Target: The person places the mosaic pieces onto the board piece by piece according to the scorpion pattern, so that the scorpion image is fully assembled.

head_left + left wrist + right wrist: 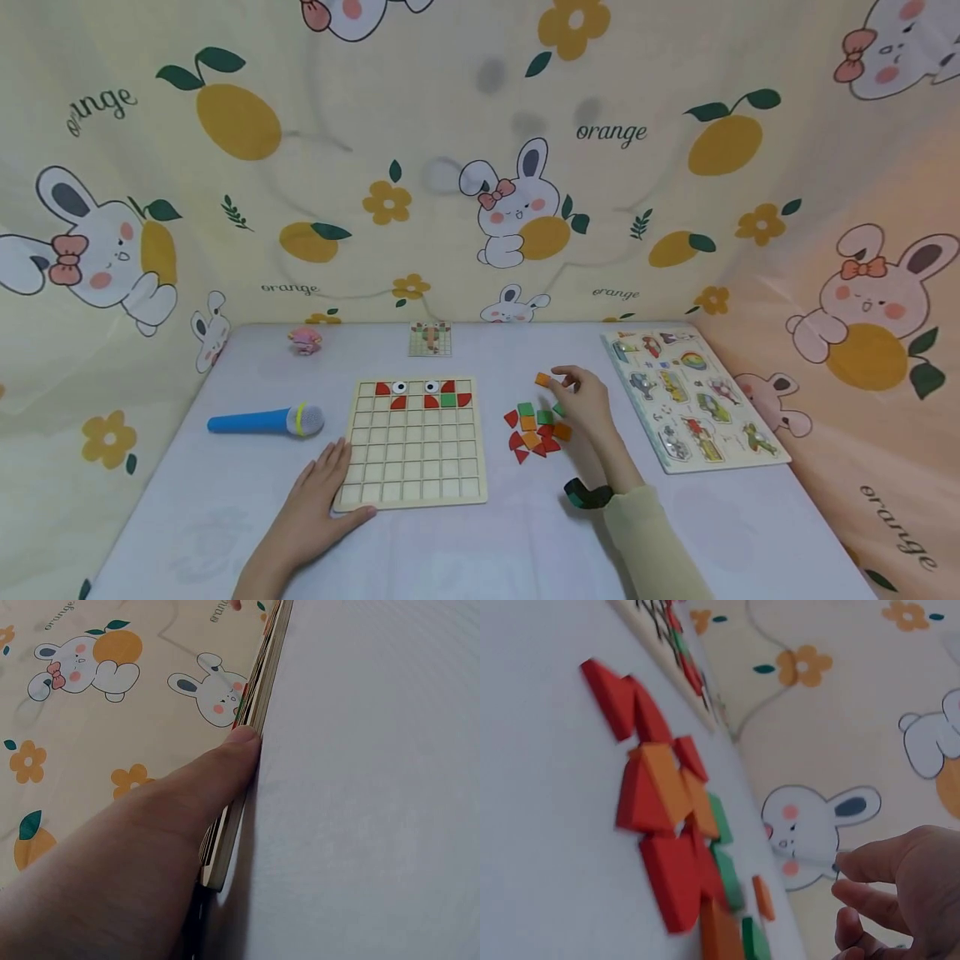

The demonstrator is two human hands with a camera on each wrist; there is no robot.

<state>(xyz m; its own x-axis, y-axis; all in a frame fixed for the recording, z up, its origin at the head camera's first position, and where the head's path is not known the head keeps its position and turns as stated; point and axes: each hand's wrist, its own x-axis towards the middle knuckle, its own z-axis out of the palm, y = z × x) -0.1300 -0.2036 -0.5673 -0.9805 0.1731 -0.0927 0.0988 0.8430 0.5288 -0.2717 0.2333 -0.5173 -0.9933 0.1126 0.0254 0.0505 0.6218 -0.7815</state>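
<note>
The wooden grid board [412, 446] lies in the middle of the table. Along its upper rows are red quarter-round pieces [398, 402], a green square [448, 400] and two eye pieces [400, 387]. My left hand [311, 492] rests at the board's lower left corner, fingers spread along the left side and thumb against the front edge [238, 802]. Right of the board lies a loose cluster of red, orange and green pieces [529, 439]. Above that cluster is my right hand [585, 404], close to a lone orange square [542, 379]. Its fingers [877, 859] look loosely bent, holding nothing.
A blue toy microphone [251, 421] lies left of the board. Behind it sits a small pink object [305, 340]. A patterned card [431, 339] lies at the back. On the right is a picture puzzle board [697, 400]. Printed cloth [420, 117] hangs behind the table.
</note>
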